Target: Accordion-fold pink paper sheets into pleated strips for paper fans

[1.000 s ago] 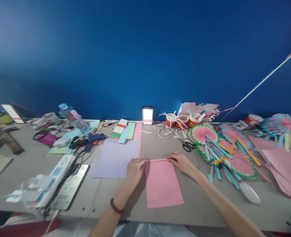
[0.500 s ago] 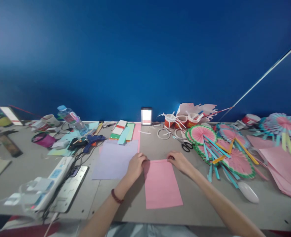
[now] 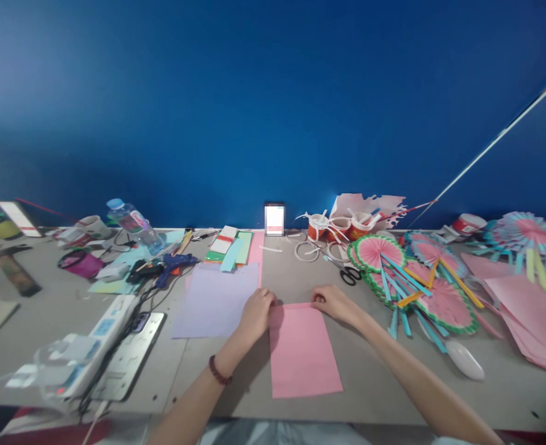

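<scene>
A pink sheet of paper (image 3: 303, 352) lies lengthwise on the grey table (image 3: 379, 377) in front of me. My left hand (image 3: 255, 312) pinches its far left corner with curled fingers. My right hand (image 3: 335, 303) pinches the far right corner the same way. The far edge of the sheet looks folded over in a narrow strip between the two hands. A lilac sheet (image 3: 217, 300) lies flat just left of my left hand.
Black scissors (image 3: 351, 275) and several pink-and-green paper fans (image 3: 416, 281) lie to the right, with loose pink sheets (image 3: 532, 315) beyond. Red cups (image 3: 342, 227) and tape rings stand at the back. A glue gun (image 3: 159, 269), bottle (image 3: 134, 222) and power strip (image 3: 101, 324) crowd the left.
Both hands have drawn slightly nearer together along the sheet's far edge, and the fold has come a little toward me. The sheet itself has stayed in place.
</scene>
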A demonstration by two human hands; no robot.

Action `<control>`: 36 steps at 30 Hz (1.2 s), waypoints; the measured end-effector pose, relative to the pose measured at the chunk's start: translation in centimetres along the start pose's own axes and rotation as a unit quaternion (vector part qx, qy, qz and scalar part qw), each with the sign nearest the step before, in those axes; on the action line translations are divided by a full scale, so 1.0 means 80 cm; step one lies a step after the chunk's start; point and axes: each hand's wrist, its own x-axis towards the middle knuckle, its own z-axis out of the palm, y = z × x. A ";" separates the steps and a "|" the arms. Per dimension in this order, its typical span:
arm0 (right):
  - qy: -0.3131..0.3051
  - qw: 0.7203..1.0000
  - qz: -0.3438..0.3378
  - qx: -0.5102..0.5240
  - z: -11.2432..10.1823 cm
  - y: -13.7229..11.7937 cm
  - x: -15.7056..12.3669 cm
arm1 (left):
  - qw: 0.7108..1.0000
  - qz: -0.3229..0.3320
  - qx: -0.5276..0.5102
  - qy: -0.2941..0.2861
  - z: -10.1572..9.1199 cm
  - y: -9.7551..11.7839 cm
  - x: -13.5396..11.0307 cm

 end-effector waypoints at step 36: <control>0.188 0.947 -0.154 -0.211 0.060 0.047 -0.033 | 0.964 0.184 0.169 0.095 0.024 -0.013 -0.029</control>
